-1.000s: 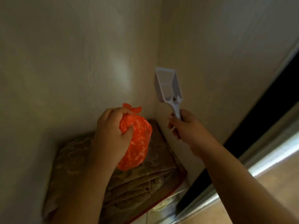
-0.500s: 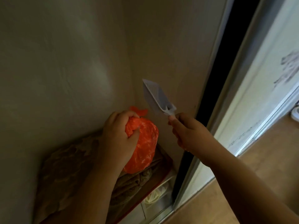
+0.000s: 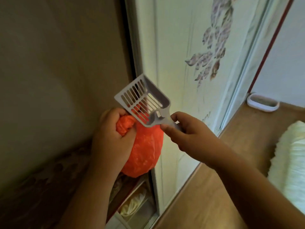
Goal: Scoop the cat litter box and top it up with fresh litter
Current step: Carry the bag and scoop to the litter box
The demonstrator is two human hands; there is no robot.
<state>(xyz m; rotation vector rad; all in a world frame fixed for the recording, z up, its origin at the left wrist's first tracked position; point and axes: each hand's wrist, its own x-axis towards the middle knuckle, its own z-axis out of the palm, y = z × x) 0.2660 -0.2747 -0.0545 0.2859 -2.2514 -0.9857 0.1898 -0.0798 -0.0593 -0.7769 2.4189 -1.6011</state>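
Note:
My left hand [image 3: 110, 138] grips the twisted neck of a full orange plastic bag [image 3: 145, 152], which hangs below my fist in front of the closet opening. My right hand [image 3: 189, 134] holds the handle of a pale grey slotted litter scoop [image 3: 142, 101]. The scoop's head points up and to the left, and its lower edge overlaps the top of the bag. A white oval litter box [image 3: 262, 103] sits on the wooden floor at the far right, against the wall.
A sliding closet door [image 3: 189, 47] with a leaf pattern stands behind the scoop. Folded patterned fabric [image 3: 49, 187] lies on a closet shelf at lower left, with a drawer holding a yellowish bag [image 3: 133, 205] below. A fluffy white cushion [image 3: 290, 162] lies on the floor [image 3: 206, 204] at right.
My view has swung right, from the closet's inner corner to the sliding door and the room's floor. Both hands moved out of the closet with bag and scoop, and the scoop tilted left.

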